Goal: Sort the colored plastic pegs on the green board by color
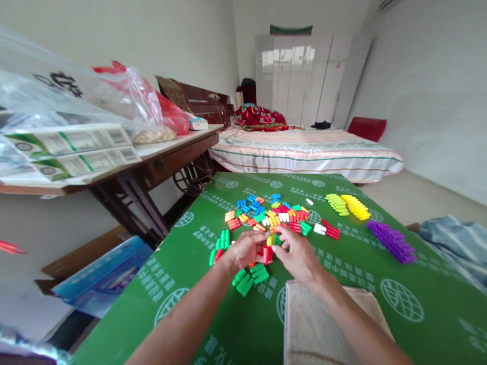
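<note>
Over the middle of the green table my left hand [248,250] and my right hand [296,253] come together. Between the fingertips of both is a yellow-green plastic building piece [271,240]. Just below it a red building piece [268,254] shows beside the left fingers; whether the two pieces are joined I cannot tell. Both hands have their fingers closed in a pinch, partly hiding the pieces. Close to my left wrist lie green pieces [245,285] and a red piece [218,256]. Beyond my fingertips spreads a loose pile of mixed coloured pieces [283,217].
Joined purple pieces [391,242], yellow pieces [355,207] and lime pieces [337,205] sit on the right of the green table [342,314]. A beige cloth [304,324] lies under my right forearm. At left stands a sewing table [160,162] with bags; behind is a bed [304,152].
</note>
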{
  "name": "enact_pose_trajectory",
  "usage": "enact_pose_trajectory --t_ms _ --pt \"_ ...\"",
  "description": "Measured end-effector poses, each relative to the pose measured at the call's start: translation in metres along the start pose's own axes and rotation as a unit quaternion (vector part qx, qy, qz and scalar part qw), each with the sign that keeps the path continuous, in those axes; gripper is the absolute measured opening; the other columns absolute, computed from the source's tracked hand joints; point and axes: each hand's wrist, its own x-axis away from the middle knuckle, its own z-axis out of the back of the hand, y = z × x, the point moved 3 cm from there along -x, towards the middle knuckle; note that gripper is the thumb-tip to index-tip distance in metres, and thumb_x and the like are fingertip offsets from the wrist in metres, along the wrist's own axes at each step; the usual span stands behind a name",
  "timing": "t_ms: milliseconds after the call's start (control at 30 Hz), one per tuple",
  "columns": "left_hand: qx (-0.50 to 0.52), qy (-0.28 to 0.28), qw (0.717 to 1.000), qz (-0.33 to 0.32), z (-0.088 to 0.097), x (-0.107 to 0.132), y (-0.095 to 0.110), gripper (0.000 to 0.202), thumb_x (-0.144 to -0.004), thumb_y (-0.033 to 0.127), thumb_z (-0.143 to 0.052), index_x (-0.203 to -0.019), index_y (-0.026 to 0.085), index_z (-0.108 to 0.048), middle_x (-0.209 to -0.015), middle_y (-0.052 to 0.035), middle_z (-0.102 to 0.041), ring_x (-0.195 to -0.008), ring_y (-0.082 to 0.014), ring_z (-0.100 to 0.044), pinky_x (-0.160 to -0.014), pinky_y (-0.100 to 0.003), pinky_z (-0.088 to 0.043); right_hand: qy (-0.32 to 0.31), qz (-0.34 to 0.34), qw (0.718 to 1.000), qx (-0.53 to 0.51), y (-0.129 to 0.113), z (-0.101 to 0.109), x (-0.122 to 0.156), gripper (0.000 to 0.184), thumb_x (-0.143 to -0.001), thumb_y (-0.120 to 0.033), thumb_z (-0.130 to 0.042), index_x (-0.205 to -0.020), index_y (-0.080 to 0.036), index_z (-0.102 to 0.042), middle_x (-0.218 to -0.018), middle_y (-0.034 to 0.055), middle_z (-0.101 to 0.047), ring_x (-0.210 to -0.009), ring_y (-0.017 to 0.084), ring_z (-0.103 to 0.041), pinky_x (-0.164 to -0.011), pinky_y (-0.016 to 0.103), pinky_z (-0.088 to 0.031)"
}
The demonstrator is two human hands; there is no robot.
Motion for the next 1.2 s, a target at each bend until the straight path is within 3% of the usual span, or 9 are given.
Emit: enact_pose_trajectory --t_ms 100,267,400,567,667,833,1000,1200 --pt "-0.008 -0.014 1.0 -0.002 -0.004 0.006 -0.005 0.045 -0.053 0.039 -0.089 -0.077 0.013 -0.062 -0.065 -0.0016 -0.061 -0.057 -0.0167 -0.06 -0.056 -0.037 -0.056 -0.028 -0.004 0.999 -0.037 -0.007 -0.011 -0.012 0.034 -0.078 -0.021 -0.059 -0.111 -0.02 -0.069 -0.099 0.0064 -0.074 -0.081 0.018 -0.067 -0.074 0.03 -0.053" --pt "-0.027 -0.03 0.999 0.002 -0.004 0.017 -0.013 0.053 -0.048 0.047 -0.09 -0.079 0.013 -0.063 -0.068 -0.0026 -0.061 -0.061 -0.017 -0.06 -0.057 -0.038 -0.057 -0.049 -0.053 0.989 -0.132 0.004 -0.017 -0.005 0.019 -0.076 -0.027 -0.057 -0.086 -0.019 -0.071 -0.074 0.0013 -0.07 -0.065 0.015 -0.063 -0.061 0.025 -0.049" --pt "-0.063 -0.033 0.997 -0.016 -0.007 0.025 -0.017 0.057 -0.045 0.046 -0.091 -0.085 0.014 -0.065 -0.069 0.0002 -0.059 -0.063 -0.0138 -0.058 -0.063 -0.037 -0.057 -0.011 -0.112 0.971 -0.211 0.017 -0.019 0.002 0.024 -0.071 -0.037 -0.064 -0.082 -0.017 -0.07 -0.07 0.0021 -0.07 -0.064 0.016 -0.062 -0.058 0.026 -0.05" --pt "-0.186 -0.004 0.981 -0.058 -0.008 0.028 -0.02 0.043 -0.056 0.044 -0.081 -0.084 0.016 -0.064 -0.069 -0.0008 -0.061 -0.057 -0.0119 -0.053 -0.058 -0.029 -0.047 0.051 -0.156 0.951 -0.261 0.035 -0.012 0.005 0.038 -0.066 -0.05 -0.072 -0.086 -0.017 -0.071 -0.074 0.0045 -0.071 -0.065 0.019 -0.065 -0.053 0.027 -0.05" --pt "-0.314 0.059 0.941 -0.114 0.0 0.028 -0.013 0.025 -0.063 0.034 -0.076 -0.078 0.017 -0.063 -0.074 -0.0022 -0.062 -0.066 -0.0146 -0.055 -0.063 -0.029 -0.046 0.092 -0.176 0.945 -0.259 0.055 0.005 0.007 0.042 -0.063 -0.053 -0.076 -0.085 -0.018 -0.069 -0.076 0.0054 -0.072 -0.067 0.021 -0.067 -0.055 0.028 -0.051" --pt "-0.504 0.152 0.83 -0.184 0.019 0.026 0.004 0.006 -0.075 0.022 -0.065 -0.08 0.018 -0.063 -0.1 -0.0063 -0.061 -0.088 -0.0193 -0.057 -0.084 -0.033 -0.045 0.1 -0.178 0.961 -0.188 0.095 0.034 0.015 0.036 -0.062 -0.051 -0.075 -0.073 -0.019 -0.065 -0.067 0.003 -0.069 -0.063 0.02 -0.065 -0.058 0.03 -0.051" --pt "-0.612 0.185 0.749 -0.173 0.033 0.005 0.011 0.006 -0.082 0.023 -0.059 -0.085 0.018 -0.061 -0.103 -0.0082 -0.061 -0.1 -0.022 -0.058 -0.089 -0.032 -0.045 0.084 -0.182 0.967 -0.158 0.124 0.046 0.031 0.029 -0.063 -0.045 -0.073 -0.073 -0.019 -0.066 -0.07 0.0031 -0.07 -0.067 0.02 -0.065 -0.066 0.032 -0.052" --pt "-0.673 0.214 0.694 -0.141 0.041 -0.021 0.017 0.013 -0.086 0.024 -0.053 -0.094 0.016 -0.061 -0.111 -0.011 -0.06 -0.1 -0.0226 -0.06 -0.084 -0.031 -0.047 0.096 -0.189 0.973 -0.094 0.138 0.057 0.041 0.026 -0.064 -0.044 -0.07 -0.075 -0.02 -0.069 -0.08 0.0055 -0.074 -0.075 0.022 -0.067 -0.073 0.034 -0.052"
